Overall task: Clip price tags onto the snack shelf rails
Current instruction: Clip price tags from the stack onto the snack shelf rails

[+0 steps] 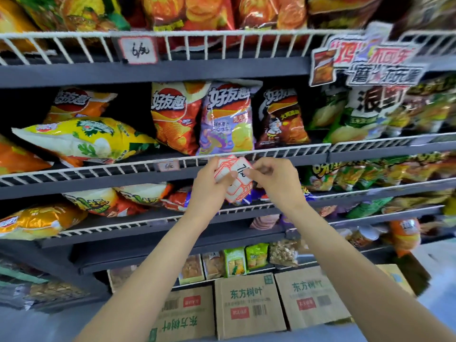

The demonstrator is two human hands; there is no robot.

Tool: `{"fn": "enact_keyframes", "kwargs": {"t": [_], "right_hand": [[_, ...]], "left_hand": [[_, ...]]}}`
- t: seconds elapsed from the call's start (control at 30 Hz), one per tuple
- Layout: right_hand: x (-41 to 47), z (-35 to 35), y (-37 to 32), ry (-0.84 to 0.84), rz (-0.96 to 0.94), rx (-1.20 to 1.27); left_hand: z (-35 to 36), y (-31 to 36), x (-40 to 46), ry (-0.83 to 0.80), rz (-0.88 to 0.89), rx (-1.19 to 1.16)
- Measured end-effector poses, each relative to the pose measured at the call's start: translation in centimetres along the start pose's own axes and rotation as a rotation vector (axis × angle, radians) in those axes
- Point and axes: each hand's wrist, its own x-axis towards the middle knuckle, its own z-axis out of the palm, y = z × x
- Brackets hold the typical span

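Dark grey snack shelves with white wire rails [138, 166] fill the view, crisp bags stacked behind. Left hand [209, 186] grips a stack of white, red-bordered paper price tags [234, 181] just below the middle rail. Right hand [274, 178] pinches the top tag's edge between thumb and fingers.

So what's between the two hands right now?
In the head view, a stack of red-bordered tags: the left hand grips it, while the right hand pinches the top tag.
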Motion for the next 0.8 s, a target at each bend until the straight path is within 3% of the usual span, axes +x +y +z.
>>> {"fn": "enact_keyframes", "kwargs": {"t": [0.37,0.8], "right_hand": [[-2.3,-20.4,11.5,0.107,-0.057,-0.137],[3.6,-34.1,20.5,0.130,-0.003,-0.190]], "left_hand": [[22.8,8.1,-3.4,-0.042,-0.019,-0.151],[38.2,11.5,3.7,-0.122,0.043,-0.116]]}}
